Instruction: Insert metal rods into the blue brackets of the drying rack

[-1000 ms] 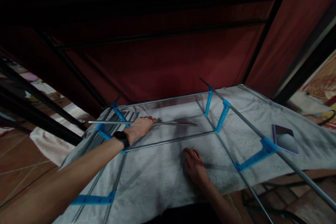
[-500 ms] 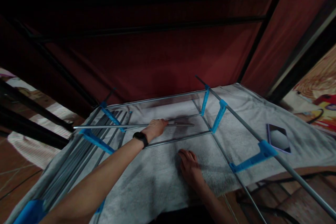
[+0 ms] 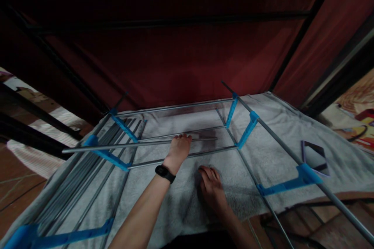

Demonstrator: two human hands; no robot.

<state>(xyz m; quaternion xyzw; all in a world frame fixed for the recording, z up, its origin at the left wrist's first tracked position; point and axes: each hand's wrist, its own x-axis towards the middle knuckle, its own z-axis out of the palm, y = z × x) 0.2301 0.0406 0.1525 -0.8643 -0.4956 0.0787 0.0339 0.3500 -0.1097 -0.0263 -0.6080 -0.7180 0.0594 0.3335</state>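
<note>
Soft, napped gray cloth (image 3: 182, 208) is spreading beneath everything, wrinkling lightly. Smooth blue plastic brackets (image 3: 305, 175) are joining round, dull metal tubes (image 3: 277, 141) on the right, and more brackets are doing the same on the left. Slim parallel bars (image 3: 90, 167) are lying side by side on the left. A flat, glossy phone (image 3: 314, 158) with rounded corners is resting on the cloth at the right, and a red panel (image 3: 181, 66) is standing behind.

The left hand (image 3: 180, 148) is reaching forward, back upward, its fingers clamping over the rod (image 3: 140, 145); a black watch (image 3: 165, 173) is circling that wrist. The right hand (image 3: 212, 186) is resting on the cloth, its fingers bending slightly; whether they are closing on anything beneath, I cannot tell.

The rod is looking straight, slender and silvery. It is running crosswise above the cloth, its left end reaching out past the left brackets, its right end stopping short of the right ones.
</note>
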